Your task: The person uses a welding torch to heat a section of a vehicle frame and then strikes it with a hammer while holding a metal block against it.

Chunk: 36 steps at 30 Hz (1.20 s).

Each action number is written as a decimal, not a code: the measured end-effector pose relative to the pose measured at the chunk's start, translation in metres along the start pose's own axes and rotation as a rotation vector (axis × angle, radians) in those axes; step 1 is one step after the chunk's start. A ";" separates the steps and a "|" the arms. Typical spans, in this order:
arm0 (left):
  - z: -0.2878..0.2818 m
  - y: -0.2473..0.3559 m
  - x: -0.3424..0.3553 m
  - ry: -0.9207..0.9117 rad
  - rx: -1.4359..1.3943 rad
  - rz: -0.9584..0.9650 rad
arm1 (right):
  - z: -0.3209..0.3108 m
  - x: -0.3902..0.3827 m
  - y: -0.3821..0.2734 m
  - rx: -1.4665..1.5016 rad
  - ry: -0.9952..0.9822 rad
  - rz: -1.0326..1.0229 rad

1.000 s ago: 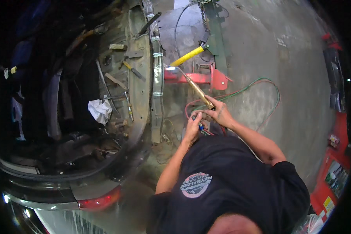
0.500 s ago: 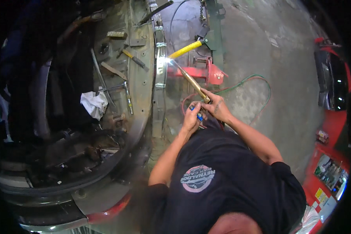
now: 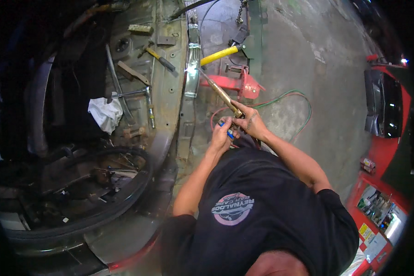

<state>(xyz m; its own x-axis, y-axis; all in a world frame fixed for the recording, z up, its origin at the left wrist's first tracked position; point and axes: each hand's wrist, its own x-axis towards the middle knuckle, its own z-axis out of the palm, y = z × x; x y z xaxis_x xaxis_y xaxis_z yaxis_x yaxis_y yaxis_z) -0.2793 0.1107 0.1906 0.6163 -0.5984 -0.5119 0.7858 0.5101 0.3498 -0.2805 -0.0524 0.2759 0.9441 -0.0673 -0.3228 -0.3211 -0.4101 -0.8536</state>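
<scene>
My right hand [image 3: 254, 123] is wrapped round the rear of a brass gas torch [image 3: 223, 95], which slants up and left. Its thin tip ends close to the bare metal sill [image 3: 192, 82] of a car body, where a bright patch shines. Closed fingers of my left hand [image 3: 221, 137] pinch at the torch's back end, around a small blue piece [image 3: 230, 134]; whether that is a valve knob or a separate thing I cannot tell. A yellow handle [image 3: 218, 55] lies beyond the tip, beside the sill.
On the car floor lie a hammer [image 3: 161, 60], a ratchet wrench [image 3: 150, 108], a white rag [image 3: 106, 114] and a block [image 3: 140, 29]. A red stand [image 3: 249, 86] juts out beside the sill. Green and red hoses [image 3: 309, 108] loop over the concrete floor. A red cabinet [image 3: 363, 186] stands at right.
The intense white glare at the torch tip has dimmed to a smaller bright patch on the sill. My hands and torch sit slightly lower and left in the picture; the view has shifted too.
</scene>
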 end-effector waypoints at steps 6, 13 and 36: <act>-0.001 0.002 -0.001 -0.036 0.080 -0.028 | -0.002 -0.008 0.000 0.106 -0.004 0.090; -0.007 0.004 -0.003 -0.114 0.107 -0.005 | -0.005 -0.011 -0.018 0.074 -0.026 0.123; 0.001 0.019 -0.016 -0.018 0.235 -0.135 | 0.000 -0.016 -0.004 0.048 0.011 0.073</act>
<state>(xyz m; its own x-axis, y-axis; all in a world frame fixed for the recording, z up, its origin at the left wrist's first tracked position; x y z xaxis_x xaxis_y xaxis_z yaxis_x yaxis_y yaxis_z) -0.2745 0.1289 0.2064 0.5041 -0.6636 -0.5528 0.8502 0.2686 0.4528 -0.2947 -0.0499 0.2845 0.9186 -0.1058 -0.3808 -0.3923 -0.3599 -0.8465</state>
